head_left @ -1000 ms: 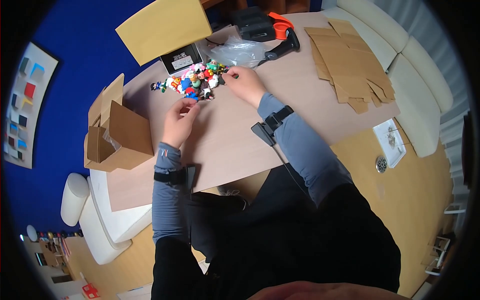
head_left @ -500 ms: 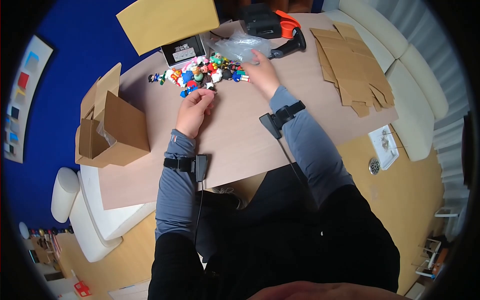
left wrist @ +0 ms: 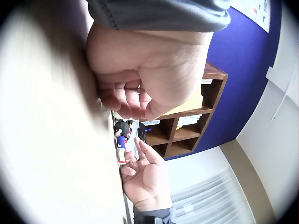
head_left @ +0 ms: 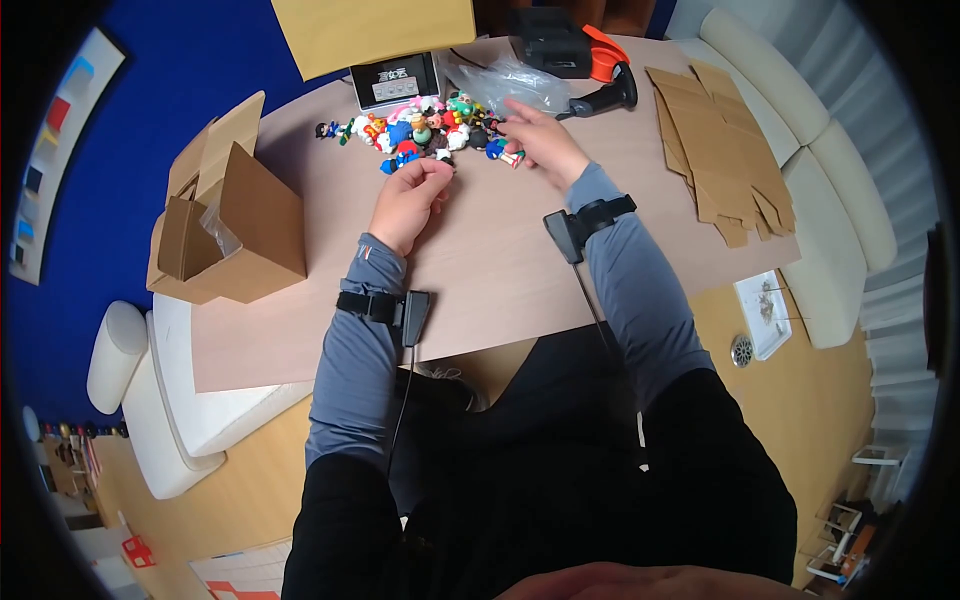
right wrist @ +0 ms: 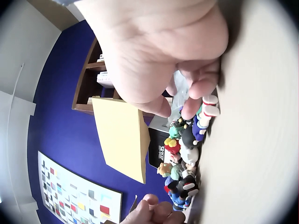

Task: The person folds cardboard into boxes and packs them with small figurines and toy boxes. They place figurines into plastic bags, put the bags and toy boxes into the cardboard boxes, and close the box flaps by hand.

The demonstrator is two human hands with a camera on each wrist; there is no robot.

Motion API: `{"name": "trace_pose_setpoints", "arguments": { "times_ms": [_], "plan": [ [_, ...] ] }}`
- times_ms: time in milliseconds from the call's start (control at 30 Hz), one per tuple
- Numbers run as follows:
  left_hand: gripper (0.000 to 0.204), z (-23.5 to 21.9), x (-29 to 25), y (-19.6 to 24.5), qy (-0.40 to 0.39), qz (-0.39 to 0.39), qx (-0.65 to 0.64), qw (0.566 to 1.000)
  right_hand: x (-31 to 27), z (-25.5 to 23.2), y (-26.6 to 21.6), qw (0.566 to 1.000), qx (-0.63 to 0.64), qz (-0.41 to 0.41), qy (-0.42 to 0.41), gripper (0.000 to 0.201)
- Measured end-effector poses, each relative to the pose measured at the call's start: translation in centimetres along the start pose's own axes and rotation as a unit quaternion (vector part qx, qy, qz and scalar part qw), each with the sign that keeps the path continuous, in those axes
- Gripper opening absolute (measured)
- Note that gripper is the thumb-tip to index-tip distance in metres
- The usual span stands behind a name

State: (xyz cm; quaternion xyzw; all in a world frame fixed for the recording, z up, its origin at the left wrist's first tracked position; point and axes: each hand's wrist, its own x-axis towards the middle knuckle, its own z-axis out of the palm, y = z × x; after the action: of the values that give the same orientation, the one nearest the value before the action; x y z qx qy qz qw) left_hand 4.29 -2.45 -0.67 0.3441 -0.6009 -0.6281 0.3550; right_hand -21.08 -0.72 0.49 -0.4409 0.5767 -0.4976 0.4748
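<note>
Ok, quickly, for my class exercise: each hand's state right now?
Left hand: open, loosely curled, nothing visibly held.
Right hand: open, holding nothing.

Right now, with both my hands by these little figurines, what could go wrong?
First, the figurines are crowded together, so a nudge from your left hand at the pile's near edge might shift or topple several. Second, the clear plastic bag lies just beyond your right hand; it could snag and perhaps get dragged across the pile.
</note>
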Motion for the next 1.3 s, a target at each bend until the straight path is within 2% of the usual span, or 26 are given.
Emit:
{"name": "trace_pose_setpoints", "arguments": {
  "times_ms": [133, 200, 233, 300, 333, 433, 533, 600, 767, 833, 867, 933, 1000, 1033, 1100, 1133, 1200, 1233, 1300],
  "plan": [
    [0.014, 0.0, 0.0, 0.1, 0.001, 0.004, 0.001, 1.0, 0.0, 0.4, 0.4, 0.999, 0.027, -0.035, 0.007, 0.063],
    [0.013, 0.1, 0.0, 0.1, 0.003, 0.003, 0.001, 1.0, -0.2, 0.8, 0.3, 0.994, 0.058, -0.073, 0.056, 0.049],
    [0.012, 0.1, -0.1, 0.2, 0.006, 0.003, 0.001, 1.0, -0.2, 0.9, 0.2, 0.994, 0.057, -0.073, 0.055, 0.049],
    [0.014, 0.1, -0.1, 0.3, 0.007, 0.001, -0.001, 1.0, -0.2, 1.1, 0.0, 0.984, 0.049, -0.142, 0.1, 0.037],
    [0.016, 0.1, -0.2, 0.4, 0.008, 0.0, -0.003, 1.0, -0.3, 1.2, -0.1, 0.984, 0.049, -0.141, 0.098, 0.037],
    [0.024, 0.3, 0.0, 0.7, 0.051, -0.023, -0.061, 0.997, -0.6, 1.3, -0.3, 0.979, 0.108, -0.164, 0.051, 0.029],
    [0.033, 0.2, -0.1, 0.8, 0.058, -0.025, -0.1, 0.993, -1.2, 1.2, -0.7, 0.986, 0.118, -0.118, 0.012, 0.022],
    [0.035, 0.2, 0.0, 0.9, 0.06, -0.029, -0.111, 0.992, -1.3, 1.3, -0.7, 0.978, 0.15, -0.146, -0.018, 0.018],
    [0.036, 0.6, -0.3, 1.3, 0.073, -0.043, -0.162, 0.983, -1.3, 1.0, -0.3, 0.98, 0.122, -0.134, -0.077, 0.016],
    [0.035, 0.5, -0.1, 1.0, 0.074, -0.01, -0.104, 0.992, -1.5, 1.4, -0.5, 0.981, 0.111, -0.13, -0.095, 0.016],
    [0.031, 0.4, 0.0, 0.7, 0.085, 0.022, -0.09, 0.992, -1.6, 1.4, -0.5, 0.982, 0.1, -0.124, -0.103, 0.016],
    [0.028, 0.0, 0.3, 0.2, 0.109, 0.036, -0.091, 0.989, -1.6, 1.6, -0.4, 0.981, 0.097, -0.119, -0.122, 0.016],
    [0.023, -0.4, 0.3, 0.2, 0.14, 0.052, -0.1, 0.984, -1.4, 2.0, -0.4, 0.982, 0.026, -0.162, -0.094, 0.017],
    [0.023, -0.5, 0.1, 0.3, 0.145, 0.052, -0.095, 0.983, -1.4, 2.4, -0.4, 0.981, 0.032, -0.164, -0.099, 0.017],
    [0.023, -0.1, 0.3, 0.6, 0.206, 0.12, 0.0, 0.971, -1.6, 2.5, -0.7, 0.984, 0.029, -0.156, -0.076, 0.023],
    [0.027, 0.0, 0.1, 0.7, 0.217, 0.123, 0.015, 0.968, -1.9, 2.6, -1.0, 0.985, 0.027, -0.156, -0.074, 0.023],
    [0.028, 0.0, -0.3, 0.9, 0.19, 0.132, 0.005, 0.973, -2.6, 2.9, -1.6, 0.991, 0.026, -0.089, -0.096, 0.029],
    [0.029, 0.0, -0.2, 0.9, 0.165, 0.142, -0.002, 0.976, -3.1, 3.2, -1.9, 0.992, 0.024, -0.088, -0.092, 0.029],
    [0.028, 0.0, 0.2, 0.2, 0.159, 0.159, -0.005, 0.974, -3.8, 3.9, -2.6, 0.982, 0.028, -0.096, -0.163, 0.033]
  ]
}}
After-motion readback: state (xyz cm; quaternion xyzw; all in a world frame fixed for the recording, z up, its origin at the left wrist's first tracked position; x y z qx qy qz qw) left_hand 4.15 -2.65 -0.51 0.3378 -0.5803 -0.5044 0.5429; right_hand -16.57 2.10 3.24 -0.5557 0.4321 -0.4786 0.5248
